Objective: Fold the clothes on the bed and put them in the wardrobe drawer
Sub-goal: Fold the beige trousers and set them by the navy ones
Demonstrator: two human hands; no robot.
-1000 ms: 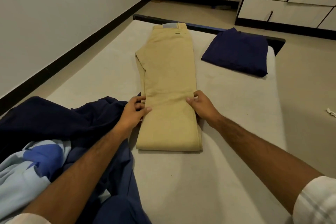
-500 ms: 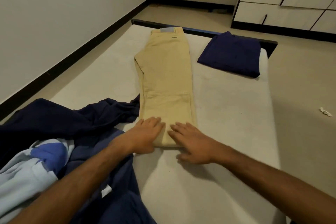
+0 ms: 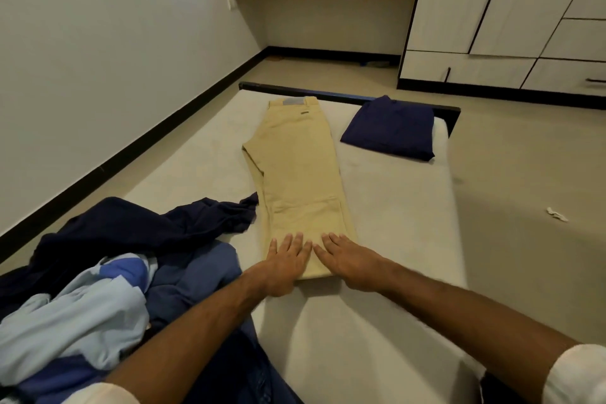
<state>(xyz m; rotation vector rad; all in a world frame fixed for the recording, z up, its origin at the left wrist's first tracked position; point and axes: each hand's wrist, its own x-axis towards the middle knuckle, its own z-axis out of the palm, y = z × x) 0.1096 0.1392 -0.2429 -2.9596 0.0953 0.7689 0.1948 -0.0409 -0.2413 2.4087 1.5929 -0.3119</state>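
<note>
Khaki trousers (image 3: 300, 174) lie lengthwise down the bed (image 3: 393, 207), legs stacked, waistband at the far edge. My left hand (image 3: 285, 264) and right hand (image 3: 347, 261) both press flat on the near hem, fingers spread, side by side. Unfolded pile of dark and light-blue clothes (image 3: 108, 275) crowds the left, one dark corner touching the trousers' left edge. Folded navy garment (image 3: 390, 129) sits at the far right corner. Bare mattress right of the trousers. Wardrobe drawers (image 3: 498, 72) beyond the bed's foot.
</note>
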